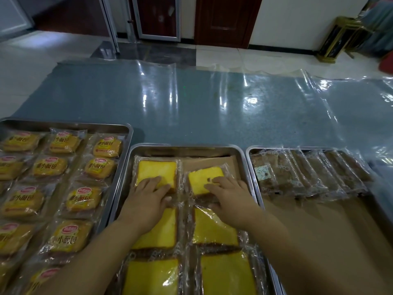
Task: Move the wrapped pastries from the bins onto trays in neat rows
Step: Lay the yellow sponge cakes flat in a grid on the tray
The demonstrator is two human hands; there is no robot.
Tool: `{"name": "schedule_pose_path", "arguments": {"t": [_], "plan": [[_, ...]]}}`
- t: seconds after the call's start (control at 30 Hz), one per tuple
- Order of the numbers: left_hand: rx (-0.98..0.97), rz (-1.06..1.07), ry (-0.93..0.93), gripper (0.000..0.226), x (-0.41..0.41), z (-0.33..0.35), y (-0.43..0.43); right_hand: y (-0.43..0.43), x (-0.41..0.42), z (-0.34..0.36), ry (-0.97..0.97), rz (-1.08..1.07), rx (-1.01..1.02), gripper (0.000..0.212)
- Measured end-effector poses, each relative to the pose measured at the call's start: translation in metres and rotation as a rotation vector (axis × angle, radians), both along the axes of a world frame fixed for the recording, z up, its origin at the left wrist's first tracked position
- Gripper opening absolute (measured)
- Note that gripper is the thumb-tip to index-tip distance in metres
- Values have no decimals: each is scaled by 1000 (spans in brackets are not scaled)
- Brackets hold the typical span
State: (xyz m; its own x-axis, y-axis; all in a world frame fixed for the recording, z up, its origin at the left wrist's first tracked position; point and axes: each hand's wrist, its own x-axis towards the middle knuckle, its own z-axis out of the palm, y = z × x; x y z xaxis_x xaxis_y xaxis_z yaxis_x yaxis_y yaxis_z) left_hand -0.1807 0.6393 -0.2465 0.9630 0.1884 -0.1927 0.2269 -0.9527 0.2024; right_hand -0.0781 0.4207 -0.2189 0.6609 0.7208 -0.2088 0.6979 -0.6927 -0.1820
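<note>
A steel middle tray [187, 148] holds several clear-wrapped yellow cake slices in two columns on brown paper. My left hand [146, 199] lies flat with straight fingers on the far left slice [156, 170]. My right hand [228, 195] rests with straight fingers on the far right slice [204, 177], which sits slightly askew. Nearer slices [214, 228] lie under and between my forearms.
A left tray [125, 133] carries rows of orange-labelled wrapped buns [107, 147]. A right tray [253, 158] holds a row of brown wrapped pastries [308, 173] on brown paper. Beyond the trays lies a blue table under glossy plastic sheet [212, 103]; doors stand behind it.
</note>
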Motion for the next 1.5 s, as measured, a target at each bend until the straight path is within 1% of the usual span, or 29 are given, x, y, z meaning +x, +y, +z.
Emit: {"name": "schedule_pose_path", "arguments": {"t": [0.07, 0.23, 0.37, 0.47, 0.57, 0.67, 0.73, 0.8, 0.87, 0.93, 1.03, 1.2, 1.4, 1.5], "plan": [[-16, -1, 18, 46, 0, -1, 0, 6, -8, -10, 17, -1, -32, 55], [-57, -1, 28, 50, 6, -1, 4, 18, -6, -27, 51, -165, -104, 69], [-63, 3, 32, 51, 13, -2, 8, 22, 8, -30, 13, -191, -119, 70], [-97, 5, 37, 51, 16, -2, 10, 21, 13, -27, 32, -171, -117, 70], [-128, -10, 33, 51, 13, 0, 10, 18, 6, -17, 59, -183, -48, 69], [-173, -9, -57, 45, 0, 3, 4, 13, -15, -6, 35, -184, 96, 64], [-232, 1, -156, 39, -15, 8, -3, 6, -34, 0, 9, -162, 170, 54], [-237, -24, -280, 32, -34, 14, -10, -3, -54, 1, -14, -157, 184, 45], [-169, -44, -365, 25, -54, 16, -16, -11, -73, -2, -37, -161, 165, 40], [-121, -23, -305, 21, -70, 14, -19, -16, -88, -5, -62, -181, 144, 36], [-98, 8, -178, 28, -84, 6, -21, -18, -97, -10, -51, -204, 99, 35], [-71, 13, -156, 36, -79, -1, -21, -17, -87, -15, -23, -212, 75, 39], [-92, 37, -186, 35, -68, 0, -23, -15, -74, -14, -12, -230, 83, 40], [-101, 36, -162, 37, -67, 3, -23, -16, -75, -12, 6, -233, 97, 40]]}}
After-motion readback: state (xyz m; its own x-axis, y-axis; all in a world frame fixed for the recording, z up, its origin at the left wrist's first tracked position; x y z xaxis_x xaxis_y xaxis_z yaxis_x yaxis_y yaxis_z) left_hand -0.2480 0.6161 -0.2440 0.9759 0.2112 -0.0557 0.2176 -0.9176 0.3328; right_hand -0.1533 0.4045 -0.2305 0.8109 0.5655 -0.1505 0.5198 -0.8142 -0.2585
